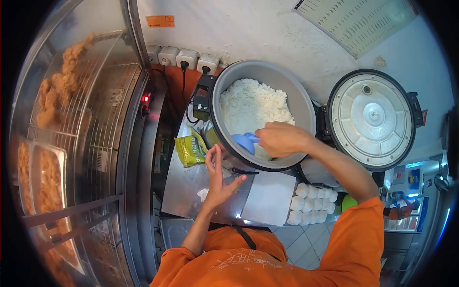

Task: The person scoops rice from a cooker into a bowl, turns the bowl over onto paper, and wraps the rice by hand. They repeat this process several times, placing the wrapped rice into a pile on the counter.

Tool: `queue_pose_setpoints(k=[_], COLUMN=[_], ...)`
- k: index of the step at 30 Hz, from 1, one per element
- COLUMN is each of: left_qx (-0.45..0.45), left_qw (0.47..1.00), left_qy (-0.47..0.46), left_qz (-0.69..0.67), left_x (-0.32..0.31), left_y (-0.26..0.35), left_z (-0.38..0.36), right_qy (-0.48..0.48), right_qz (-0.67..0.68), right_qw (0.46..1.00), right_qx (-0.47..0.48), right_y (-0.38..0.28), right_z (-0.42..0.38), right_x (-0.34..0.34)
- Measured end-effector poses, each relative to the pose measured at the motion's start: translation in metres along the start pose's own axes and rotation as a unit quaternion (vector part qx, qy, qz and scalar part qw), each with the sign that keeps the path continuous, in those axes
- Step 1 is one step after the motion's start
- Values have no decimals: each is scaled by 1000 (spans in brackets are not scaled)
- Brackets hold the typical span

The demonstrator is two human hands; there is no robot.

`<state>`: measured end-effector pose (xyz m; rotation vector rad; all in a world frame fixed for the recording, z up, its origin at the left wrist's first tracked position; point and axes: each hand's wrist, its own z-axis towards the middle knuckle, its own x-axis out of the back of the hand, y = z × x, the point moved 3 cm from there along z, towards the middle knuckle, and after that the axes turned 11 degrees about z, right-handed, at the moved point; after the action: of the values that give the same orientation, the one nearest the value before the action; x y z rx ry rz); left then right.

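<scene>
A large grey rice cooker pot [302, 103] holds white cooked rice [251, 103]. My right hand [279, 138] is inside the pot at its near side, closed around the handle of a blue rice scoop [244, 141] whose bowl points left. My left hand [217, 179] is raised palm up just in front of the pot, fingers spread, with what looks like a thin clear wrap lying on it. Both arms come out of orange sleeves.
The cooker's round lid [370, 119] stands open at the right. A green tea packet [190, 149] lies left of the pot on the steel counter [184, 191]. A white sheet [270, 198] and wrapped white rice portions [311, 203] sit nearby. A glass warmer with fried food [62, 81] fills the left.
</scene>
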<state>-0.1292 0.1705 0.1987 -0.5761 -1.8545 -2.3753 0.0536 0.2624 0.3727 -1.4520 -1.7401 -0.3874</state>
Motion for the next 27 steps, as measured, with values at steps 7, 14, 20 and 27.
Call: queue_pose_setpoints(k=[7,14,20,27], left_qx=[6,-3,6,2], left_qw=[999,999,999,994], left_qy=[22,-19,-34,-70], left_qz=[-30,-35,-31,-78], left_x=[3,21,21,22], left_y=[4,-4,-2,-3], left_z=[2,-3,-10,-16], right_qy=[6,-3,-19,49], right_qz=[21,306,392,341], right_qw=[1000,952,918,938], right_qx=[-22,-12,-48,30], right_y=[2,87,89,111], right_z=[10,-21,0,-6], right_x=[4,9,0,-2])
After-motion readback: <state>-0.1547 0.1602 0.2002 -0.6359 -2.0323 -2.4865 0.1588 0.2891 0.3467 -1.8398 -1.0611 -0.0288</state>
